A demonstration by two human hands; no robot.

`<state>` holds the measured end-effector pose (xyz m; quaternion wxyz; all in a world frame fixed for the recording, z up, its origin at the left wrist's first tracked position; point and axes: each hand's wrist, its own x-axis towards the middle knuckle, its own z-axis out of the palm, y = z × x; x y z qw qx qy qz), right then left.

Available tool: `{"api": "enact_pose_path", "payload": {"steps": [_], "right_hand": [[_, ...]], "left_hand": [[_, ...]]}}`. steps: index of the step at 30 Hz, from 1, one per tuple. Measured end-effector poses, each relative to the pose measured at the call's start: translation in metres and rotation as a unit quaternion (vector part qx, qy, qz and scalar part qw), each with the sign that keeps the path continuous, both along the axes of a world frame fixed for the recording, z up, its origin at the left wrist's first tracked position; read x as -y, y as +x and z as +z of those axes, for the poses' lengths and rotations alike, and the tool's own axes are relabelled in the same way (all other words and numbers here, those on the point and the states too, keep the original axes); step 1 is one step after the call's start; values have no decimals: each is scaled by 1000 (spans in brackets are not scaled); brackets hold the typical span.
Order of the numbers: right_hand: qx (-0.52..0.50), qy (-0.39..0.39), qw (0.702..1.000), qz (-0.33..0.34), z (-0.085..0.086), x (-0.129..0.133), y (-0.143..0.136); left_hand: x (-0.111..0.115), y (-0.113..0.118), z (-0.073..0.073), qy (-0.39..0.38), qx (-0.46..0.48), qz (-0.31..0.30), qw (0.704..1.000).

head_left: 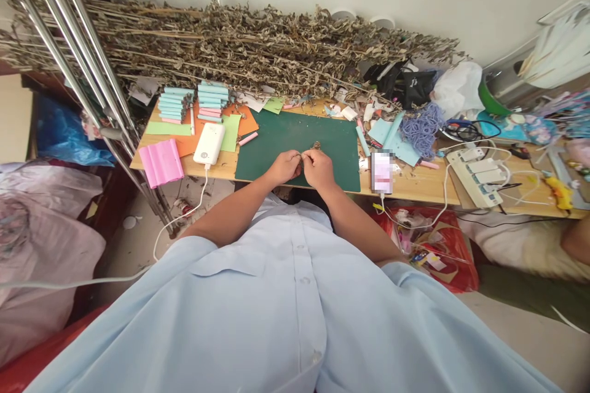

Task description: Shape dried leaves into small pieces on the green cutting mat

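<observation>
My left hand [284,167] and my right hand [319,169] meet over the front edge of a dark green mat [265,135]. Both are closed, fingertips together, around a small piece of dried plant [316,145] whose curled brown leaves stick out above my right hand. Part of the piece is hidden by my fingers. A pink paper roll [247,139] lies at the mat's left edge, and a blue roll [362,140] is at its right edge.
Long dried stalks [276,43] lie along the table's back. Left: blue rolls [173,103], pink paper [161,163], a white power bank [209,143]. Right: a phone [382,172], purple yarn [423,128], a power strip [479,177]. Metal crutches [87,55] stand left; a person's arm [576,239] shows right.
</observation>
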<state>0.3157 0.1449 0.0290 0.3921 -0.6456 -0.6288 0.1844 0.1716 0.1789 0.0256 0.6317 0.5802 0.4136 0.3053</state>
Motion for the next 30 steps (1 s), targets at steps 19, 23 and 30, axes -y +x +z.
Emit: {"api": "enact_pose_path", "payload": {"steps": [19, 23, 30], "right_hand": [[171, 32, 983, 63, -2, 4, 5], [127, 14, 991, 33, -2, 0, 3], [-306, -146, 939, -58, -9, -12, -3]], "left_hand": [[-8, 0, -4, -116, 86, 4, 989], [-8, 2, -6, -83, 51, 13, 995], [-5, 0, -1, -87, 79, 19, 993]]}}
